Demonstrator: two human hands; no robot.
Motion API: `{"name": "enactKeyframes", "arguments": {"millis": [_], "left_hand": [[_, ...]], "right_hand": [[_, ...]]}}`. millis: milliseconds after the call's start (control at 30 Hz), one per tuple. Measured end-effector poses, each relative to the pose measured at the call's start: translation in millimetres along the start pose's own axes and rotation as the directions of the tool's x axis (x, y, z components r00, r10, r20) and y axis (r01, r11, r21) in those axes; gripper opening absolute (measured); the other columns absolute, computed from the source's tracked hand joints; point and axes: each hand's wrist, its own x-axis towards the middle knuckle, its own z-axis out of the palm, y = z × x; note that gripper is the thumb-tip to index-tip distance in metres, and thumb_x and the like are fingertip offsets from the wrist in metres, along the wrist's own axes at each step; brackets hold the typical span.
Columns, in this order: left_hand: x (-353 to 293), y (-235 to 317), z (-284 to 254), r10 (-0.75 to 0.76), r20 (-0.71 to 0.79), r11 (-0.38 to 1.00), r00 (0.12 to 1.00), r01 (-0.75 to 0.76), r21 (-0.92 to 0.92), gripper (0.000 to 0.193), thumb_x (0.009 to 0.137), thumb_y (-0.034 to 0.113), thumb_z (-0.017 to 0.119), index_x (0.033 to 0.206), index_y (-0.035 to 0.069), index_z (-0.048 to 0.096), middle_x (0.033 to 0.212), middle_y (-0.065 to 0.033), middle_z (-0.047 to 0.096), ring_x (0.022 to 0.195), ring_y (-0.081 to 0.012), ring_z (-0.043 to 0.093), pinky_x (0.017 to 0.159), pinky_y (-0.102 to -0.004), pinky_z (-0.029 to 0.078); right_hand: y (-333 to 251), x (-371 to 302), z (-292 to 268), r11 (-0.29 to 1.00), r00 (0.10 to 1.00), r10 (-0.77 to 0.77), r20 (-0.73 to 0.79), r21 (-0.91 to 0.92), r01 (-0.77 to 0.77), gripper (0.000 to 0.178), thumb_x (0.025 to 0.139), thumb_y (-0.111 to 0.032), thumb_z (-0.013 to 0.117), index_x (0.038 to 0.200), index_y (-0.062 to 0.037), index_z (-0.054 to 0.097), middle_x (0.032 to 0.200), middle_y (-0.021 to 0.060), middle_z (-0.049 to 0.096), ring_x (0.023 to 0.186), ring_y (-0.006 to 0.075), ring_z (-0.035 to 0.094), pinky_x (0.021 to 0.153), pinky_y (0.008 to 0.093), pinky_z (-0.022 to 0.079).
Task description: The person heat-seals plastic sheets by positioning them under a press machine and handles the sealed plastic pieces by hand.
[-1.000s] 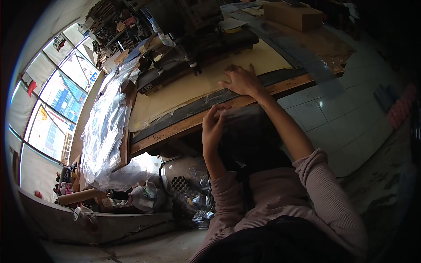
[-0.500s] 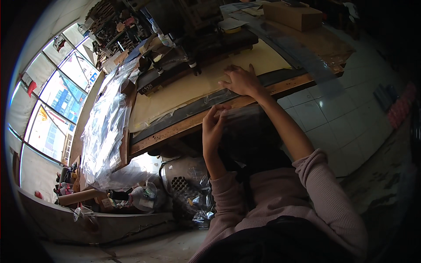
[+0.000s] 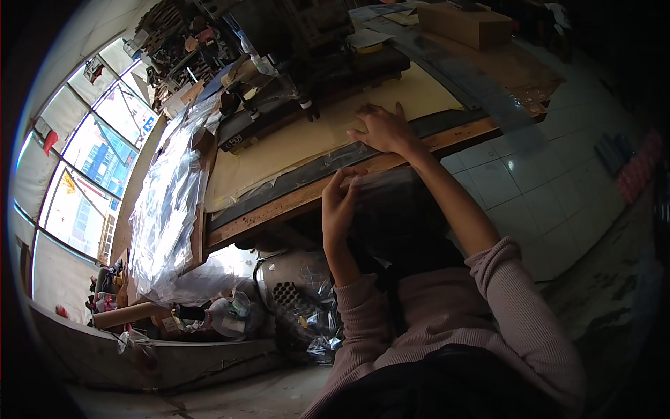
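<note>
Wide, flat, pale-yellow sheet [image 3: 279, 155] on the wood-edged surface [image 3: 272, 216], partly hidden by a dark machine bar [image 3: 363, 78]. Could skew if brushed by the bare right hand [image 3: 384, 130], grip loosely spread. Cannot tell grip of curled left hand [image 3: 339, 204].

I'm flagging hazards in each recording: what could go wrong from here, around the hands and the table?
Pinching: the bare right hand is at the flat, pale yellow sheet, near the long, dark machine block; if that block moved, fingers might get caught.

Sliding: the glossy heap of clear plastic sheets slopes down beside the wooden-edged table; a knock might send some slipping.
</note>
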Motion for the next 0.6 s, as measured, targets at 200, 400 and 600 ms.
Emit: {"name": "enactKeyframes", "arguments": {"millis": [200, 400, 600], "left_hand": [[0.0, 1.9, -0.6, -0.036, 0.011, 0.999, 0.999, 0.036, -0.002, 0.016, 0.089, 0.013, 0.054, 0.098, -0.001, 0.056, 0.089, -0.0018, 0.059, 0.077, -0.006, 0.054, 0.067, -0.0192, 0.043], [-0.1, -0.4, -1.3, 0.007, 0.001, 1.0, 1.0, -0.007, 0.013, 0.016, 0.089, 0.012, 0.053, 0.097, -0.001, 0.056, 0.088, -0.0022, 0.059, 0.079, -0.0066, 0.055, 0.07, -0.0199, 0.043], [-0.4, 5.9, -0.2, -0.004, 0.031, 1.0, 0.999, 0.004, -0.015, 0.016, 0.089, 0.012, 0.053, 0.097, -0.001, 0.056, 0.088, -0.0028, 0.059, 0.077, -0.0064, 0.055, 0.066, -0.0194, 0.044]], "right_hand": [[1.5, 1.0, 1.0, 1.0, 1.0, -0.007, -0.002, -0.003, 0.007, 0.059, 0.083, -0.048, 0.05, 0.126, -0.0074, 0.045, 0.131, 0.0099, 0.045, 0.123, 0.0241, 0.04, 0.1, 0.0605, 0.021], [0.4, 0.3, 1.1, 1.0, 1.0, -0.011, -0.003, 0.017, 0.011, 0.059, 0.083, -0.048, 0.05, 0.125, -0.0075, 0.046, 0.13, 0.01, 0.045, 0.123, 0.0241, 0.04, 0.101, 0.0603, 0.021], [-0.4, 0.0, -0.6, 1.0, 1.0, 0.0, -0.002, 0.003, 0.0, 0.059, 0.084, -0.049, 0.049, 0.125, -0.0072, 0.046, 0.13, 0.0101, 0.045, 0.124, 0.0237, 0.039, 0.101, 0.0603, 0.02]]}}
